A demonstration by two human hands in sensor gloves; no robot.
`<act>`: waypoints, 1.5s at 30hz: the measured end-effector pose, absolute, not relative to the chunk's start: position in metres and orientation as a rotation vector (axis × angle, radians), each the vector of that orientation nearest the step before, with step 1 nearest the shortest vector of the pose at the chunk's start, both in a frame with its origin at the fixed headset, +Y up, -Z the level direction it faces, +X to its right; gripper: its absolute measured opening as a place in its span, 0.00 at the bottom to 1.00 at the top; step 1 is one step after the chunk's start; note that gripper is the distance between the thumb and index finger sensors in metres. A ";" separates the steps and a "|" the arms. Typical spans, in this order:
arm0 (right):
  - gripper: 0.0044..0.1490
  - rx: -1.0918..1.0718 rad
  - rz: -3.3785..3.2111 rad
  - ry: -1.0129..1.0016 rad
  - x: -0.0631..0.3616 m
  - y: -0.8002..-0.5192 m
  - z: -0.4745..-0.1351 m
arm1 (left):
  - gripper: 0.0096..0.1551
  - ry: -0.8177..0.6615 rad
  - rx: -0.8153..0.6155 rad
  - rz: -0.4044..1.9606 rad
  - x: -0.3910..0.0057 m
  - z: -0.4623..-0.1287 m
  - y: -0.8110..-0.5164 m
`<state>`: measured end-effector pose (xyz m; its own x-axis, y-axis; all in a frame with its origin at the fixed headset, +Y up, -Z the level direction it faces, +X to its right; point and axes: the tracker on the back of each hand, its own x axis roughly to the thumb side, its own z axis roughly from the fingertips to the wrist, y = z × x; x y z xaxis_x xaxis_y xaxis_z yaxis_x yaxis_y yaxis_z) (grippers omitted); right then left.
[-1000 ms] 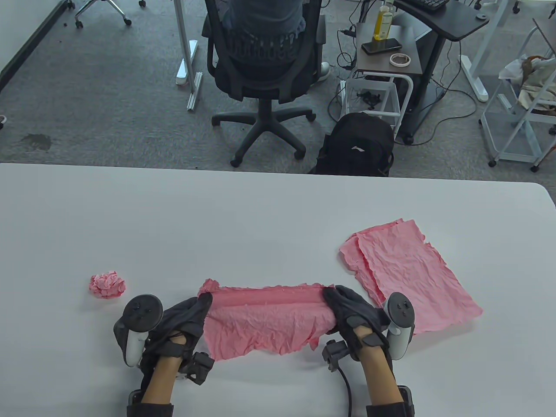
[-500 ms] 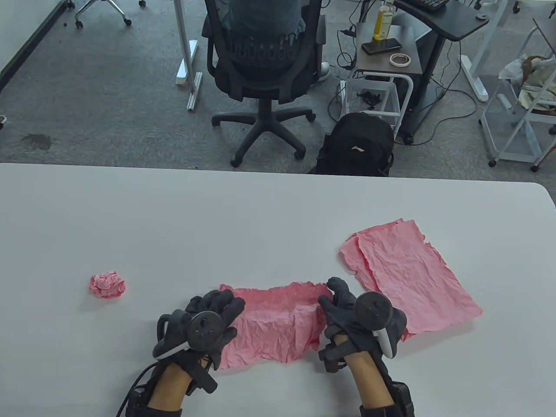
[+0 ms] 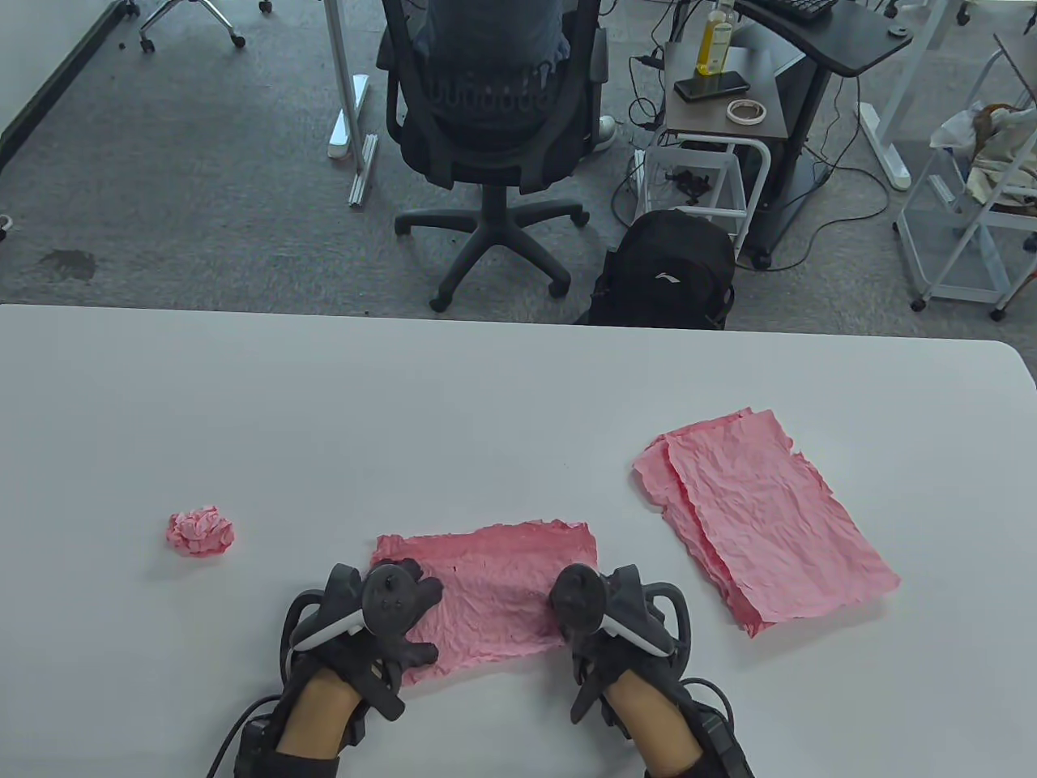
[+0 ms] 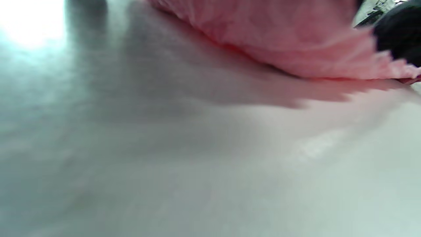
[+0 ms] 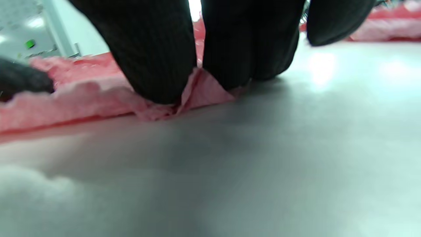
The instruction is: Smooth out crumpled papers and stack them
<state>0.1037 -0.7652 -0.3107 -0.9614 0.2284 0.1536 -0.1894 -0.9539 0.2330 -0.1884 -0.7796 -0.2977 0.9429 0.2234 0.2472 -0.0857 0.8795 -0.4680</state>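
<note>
A wrinkled pink sheet (image 3: 494, 579) lies spread on the white table (image 3: 486, 405) near the front edge. My left hand (image 3: 409, 616) rests palm down on its left part, fingers spread. My right hand (image 3: 616, 604) presses on its right edge. In the right wrist view the gloved fingers (image 5: 154, 65) push down on the sheet's edge (image 5: 82, 95), which puckers a little between them. The left wrist view is blurred and shows the sheet's ragged edge (image 4: 279, 42). A stack of flattened pink sheets (image 3: 761, 519) lies to the right. A crumpled pink ball (image 3: 200, 532) sits to the left.
Beyond the table's far edge stand an office chair (image 3: 486, 121), a black backpack (image 3: 664, 271) and a side cart with a bottle (image 3: 717, 36). Bare tabletop lies between the sheet and the far edge.
The sheet, earlier held stretched between both hands, now lies flat on the table. Both hands have turned palm down onto it and drawn closer together.
</note>
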 end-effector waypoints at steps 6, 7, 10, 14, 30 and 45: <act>0.42 0.051 2.909 0.539 0.132 -0.765 -0.313 | 0.54 -0.266 -0.538 0.171 -0.199 -0.298 -0.780; 0.42 0.050 2.893 0.530 0.133 -0.765 -0.313 | 0.55 -0.265 -0.552 0.170 -0.200 -0.298 -0.781; 0.41 0.065 2.941 0.449 0.132 -0.762 -0.312 | 0.57 -0.267 -0.571 0.187 -0.201 -0.298 -0.782; 0.41 0.012 2.977 0.504 0.133 -0.761 -0.312 | 0.59 -0.272 -0.586 0.178 -0.202 -0.298 -0.784; 0.32 0.849 2.829 0.442 0.012 -0.759 -0.293 | 0.66 -0.330 -0.597 0.083 -0.171 -0.294 -0.784; 0.38 -0.059 2.866 0.427 0.106 -0.769 -0.370 | 0.68 -0.301 -0.691 0.140 -0.183 -0.295 -0.785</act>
<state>0.1063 -0.7694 -0.3699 -0.9697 0.2324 -0.0753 -0.2442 -0.9279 0.2818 -0.1833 -0.7851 -0.2951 0.9475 0.2260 0.2260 -0.0281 0.7632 -0.6455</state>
